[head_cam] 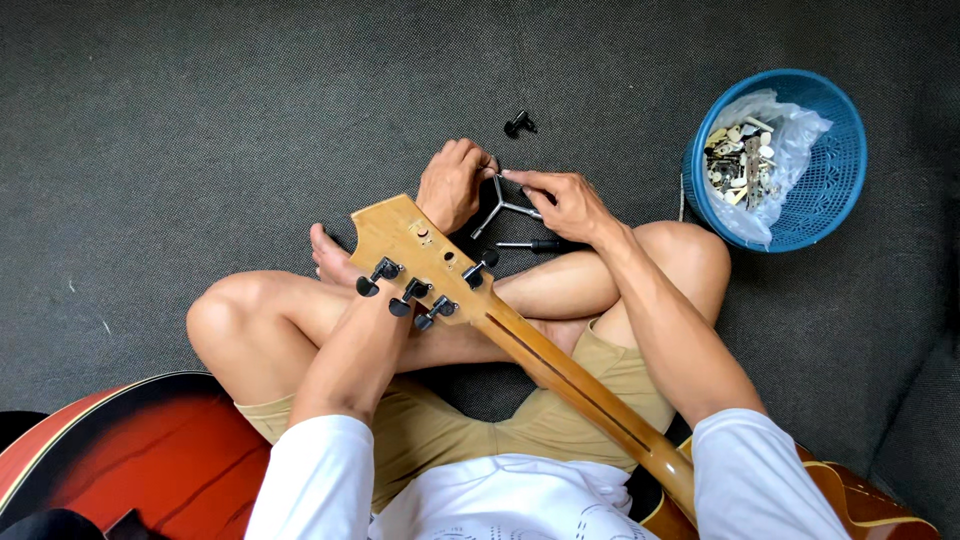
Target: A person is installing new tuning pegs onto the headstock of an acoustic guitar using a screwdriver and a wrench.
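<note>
A guitar lies across my crossed legs, back side up, its wooden headstock (405,235) pointing away from me with black tuning pegs (410,292) along one edge and one peg (480,268) on the other. Beyond the headstock, my left hand (452,185) is closed in a fist around something small that I cannot make out. My right hand (565,200) pinches the top arm of a metal three-armed wrench (500,205) that rests over the dark carpet. The two hands almost touch.
A black-handled screwdriver (535,245) lies by my right knee. A loose black tuning peg (519,124) sits on the carpet farther out. A blue plastic basket (835,170) at right holds a clear bag of small parts (740,160). A red sunburst guitar body (130,455) lies lower left.
</note>
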